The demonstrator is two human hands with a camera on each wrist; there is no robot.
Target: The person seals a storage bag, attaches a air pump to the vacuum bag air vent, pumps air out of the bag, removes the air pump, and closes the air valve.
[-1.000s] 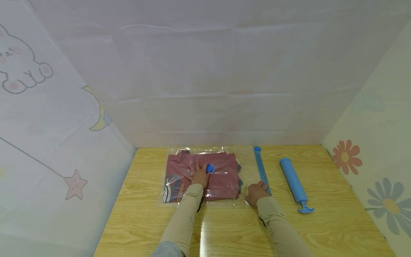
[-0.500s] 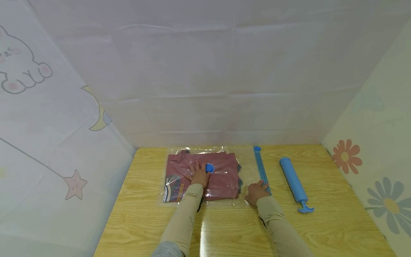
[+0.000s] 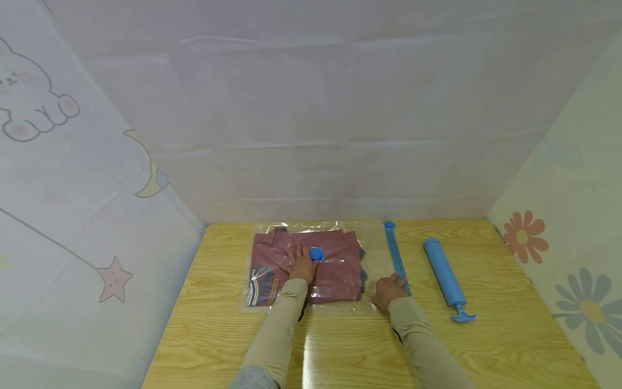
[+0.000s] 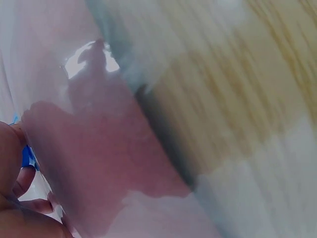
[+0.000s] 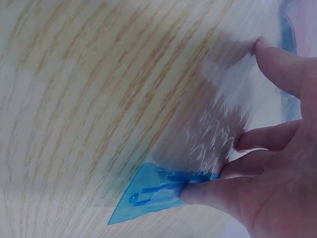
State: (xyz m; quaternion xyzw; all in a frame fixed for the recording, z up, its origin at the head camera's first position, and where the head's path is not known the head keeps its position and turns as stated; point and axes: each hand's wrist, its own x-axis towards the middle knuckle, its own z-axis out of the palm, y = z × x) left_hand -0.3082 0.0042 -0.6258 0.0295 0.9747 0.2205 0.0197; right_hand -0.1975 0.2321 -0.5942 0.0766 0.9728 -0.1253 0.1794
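A clear plastic storage bag (image 3: pixel 376 246) lies flat with a folded dark-red garment (image 3: pixel 335 278) inside it. On its upper face is a round blue valve cap (image 3: pixel 316 254). My left hand (image 3: pixel 301 267) rests on the bag with fingers spread, its thumb right at the cap's edge. In the left wrist view only part of that hand (image 4: pixel 12 188) shows, with the blue cap (image 4: pixel 27 156) beyond it. My right hand (image 3: pixel 389 290) rests on the bag's near right corner. The right wrist view shows its extended fingertips at the blue zip strip (image 5: pixel 148 191), thumb apart on the film.
A blue hand pump (image 3: pixel 444 273) with a T-shaped handle lies to the right of the bag. The wood-grain table (image 3: pixel 214 329) meets pale walls at the back and both sides. A blue slider (image 3: pixel 389 225) sits at the strip's far end.
Both hands stay where they were. The blue valve cap has shifted very slightly left beside my left thumb and shows more fully.
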